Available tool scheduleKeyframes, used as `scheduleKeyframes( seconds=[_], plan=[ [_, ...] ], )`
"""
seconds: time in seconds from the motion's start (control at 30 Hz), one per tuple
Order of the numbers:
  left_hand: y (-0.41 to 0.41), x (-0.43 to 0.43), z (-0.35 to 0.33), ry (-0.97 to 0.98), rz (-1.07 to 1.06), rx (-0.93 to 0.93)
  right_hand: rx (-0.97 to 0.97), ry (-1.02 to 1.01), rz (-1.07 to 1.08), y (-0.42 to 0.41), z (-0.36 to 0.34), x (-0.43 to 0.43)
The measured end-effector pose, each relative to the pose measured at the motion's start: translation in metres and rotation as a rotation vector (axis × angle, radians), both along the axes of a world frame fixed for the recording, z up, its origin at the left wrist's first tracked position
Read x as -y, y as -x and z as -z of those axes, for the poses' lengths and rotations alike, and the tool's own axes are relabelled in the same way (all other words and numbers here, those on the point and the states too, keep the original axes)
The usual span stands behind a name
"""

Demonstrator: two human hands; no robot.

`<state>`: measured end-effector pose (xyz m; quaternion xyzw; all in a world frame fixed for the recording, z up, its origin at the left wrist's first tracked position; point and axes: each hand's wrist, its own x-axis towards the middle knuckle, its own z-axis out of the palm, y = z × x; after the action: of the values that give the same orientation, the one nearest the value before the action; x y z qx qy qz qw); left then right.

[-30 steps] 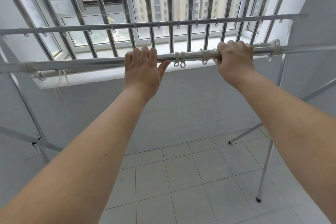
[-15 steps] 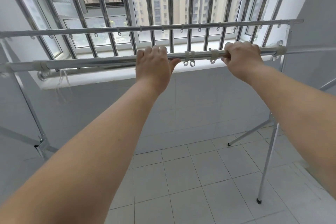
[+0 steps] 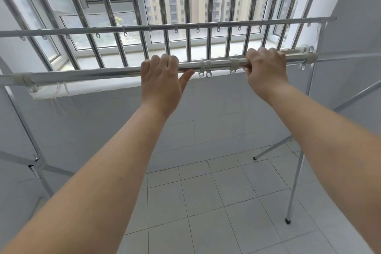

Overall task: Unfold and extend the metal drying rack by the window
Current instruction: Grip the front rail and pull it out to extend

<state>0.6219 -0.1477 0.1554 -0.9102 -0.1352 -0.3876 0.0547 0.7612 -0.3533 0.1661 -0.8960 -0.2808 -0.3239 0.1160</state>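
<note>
The metal drying rack stands under the window with two long horizontal rails. Its near rail (image 3: 92, 75) crosses the view at chest height and carries white plastic clips (image 3: 205, 68). My left hand (image 3: 162, 84) is wrapped over the near rail just left of centre. Further right, my right hand (image 3: 266, 68) grips the same rail. The far rail (image 3: 226, 25), with several small hanging rings, runs higher and closer to the window bars. Crossed legs (image 3: 38, 163) show at the left, and thin legs (image 3: 294, 187) with black feet at the right.
Vertical metal security bars (image 3: 188, 6) cover the window behind the rack, above a white sill (image 3: 144, 55). A tiled wall lies below the sill and a pale tiled floor (image 3: 206, 202) under my arms. A white wall (image 3: 350, 27) closes the right side.
Both hands keep their hold on the near rail. The rack sits lower and further right in view, and more of the window shows above it, as my head has tilted upward.
</note>
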Motion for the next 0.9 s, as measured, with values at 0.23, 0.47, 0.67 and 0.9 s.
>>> scheduleKeyframes(
  seconds=[0.23,0.47,0.67,0.9],
  plan=[
    [-0.005,0.002,0.002,-0.005,-0.031,-0.018,-0.009,-0.041,-0.018,-0.006,0.003,0.000],
    [0.009,-0.012,-0.013,-0.081,0.047,-0.107,-0.073,-0.095,-0.031,-0.007,-0.009,-0.003],
    [0.043,-0.043,-0.025,-0.007,-0.071,-0.121,-0.124,-0.126,-0.038,-0.004,-0.012,-0.001],
    [0.053,-0.034,-0.030,-0.047,-0.017,-0.128,-0.133,-0.062,-0.012,0.003,-0.017,0.010]
  ],
)
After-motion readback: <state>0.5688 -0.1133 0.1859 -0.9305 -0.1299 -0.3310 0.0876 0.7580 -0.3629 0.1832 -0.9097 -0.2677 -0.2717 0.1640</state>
